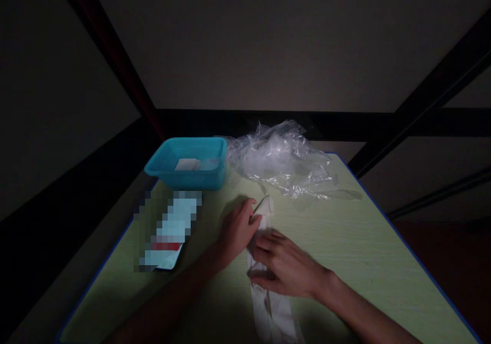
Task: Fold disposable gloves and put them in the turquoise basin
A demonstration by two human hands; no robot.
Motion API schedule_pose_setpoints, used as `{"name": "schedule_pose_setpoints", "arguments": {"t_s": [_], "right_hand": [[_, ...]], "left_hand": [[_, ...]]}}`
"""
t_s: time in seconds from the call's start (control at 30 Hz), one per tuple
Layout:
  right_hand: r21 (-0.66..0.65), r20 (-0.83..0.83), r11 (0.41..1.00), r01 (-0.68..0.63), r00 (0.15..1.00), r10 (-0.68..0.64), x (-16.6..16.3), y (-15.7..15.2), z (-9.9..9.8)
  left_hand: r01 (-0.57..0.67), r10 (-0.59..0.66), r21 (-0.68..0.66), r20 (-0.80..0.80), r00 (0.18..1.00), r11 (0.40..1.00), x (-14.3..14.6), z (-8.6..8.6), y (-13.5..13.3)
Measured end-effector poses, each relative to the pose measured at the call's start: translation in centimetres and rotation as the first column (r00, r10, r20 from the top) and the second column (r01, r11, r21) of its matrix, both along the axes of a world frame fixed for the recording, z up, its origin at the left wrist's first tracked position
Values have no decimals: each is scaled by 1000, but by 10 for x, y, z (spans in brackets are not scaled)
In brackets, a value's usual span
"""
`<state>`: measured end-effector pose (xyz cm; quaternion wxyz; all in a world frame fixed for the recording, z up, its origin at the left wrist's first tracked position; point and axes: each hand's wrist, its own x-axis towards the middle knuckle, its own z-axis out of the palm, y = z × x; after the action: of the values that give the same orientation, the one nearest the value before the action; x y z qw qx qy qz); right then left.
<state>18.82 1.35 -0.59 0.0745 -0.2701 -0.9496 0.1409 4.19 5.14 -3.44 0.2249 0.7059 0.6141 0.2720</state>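
A long piece of white cloth [263, 310], which looks like a pair of stockings or long socks, lies lengthwise on the table. Its far end [266, 206] is turned over at an angle. My left hand [238, 227] is closed at that end, thumb and fingers on the fabric. Just nearer to me, my right hand [286, 264] rests across the middle of the cloth, its fingers bent and its thumb on the fabric. Part of the cloth is hidden under both hands. Toward the near edge it divides into two strips.
A blue plastic basket [207, 180] with small white items inside stands at the back left. Crumpled clear plastic bags [284, 159] lie at the back. A blurred-out phone-like object [171, 257] lies left of my hands. The pale table [345, 252] has a blue edge.
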Motion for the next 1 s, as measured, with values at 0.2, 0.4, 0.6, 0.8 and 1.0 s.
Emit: {"name": "schedule_pose_setpoints", "arguments": {"t_s": [0.2, 0.4, 0.6, 0.8, 1.0], "right_hand": [[28, 26, 995, -95, 995, 94, 3, 0, 1], [-59, -127, 966, 253, 957, -259, 6, 2, -3], [-166, -136, 825, 540, 816, -561, 13, 16, -14], [-216, -231, 821, 529, 789, -570, 14, 19, -17], [-502, -403, 799, 330, 729, -554, 9, 16, -20]], "left_hand": [[-104, 111, 75, -106, 988, 992, -17, 1, 6], [-119, 125, 120, -42, 991, 986, -29, -5, 18], [67, -62, 86, -59, 996, 994, -7, 1, 44], [241, -243, -55, -33, 970, 969, 1, 14, 68], [206, -204, -65, 26, 979, 977, -18, 29, 67]]}}
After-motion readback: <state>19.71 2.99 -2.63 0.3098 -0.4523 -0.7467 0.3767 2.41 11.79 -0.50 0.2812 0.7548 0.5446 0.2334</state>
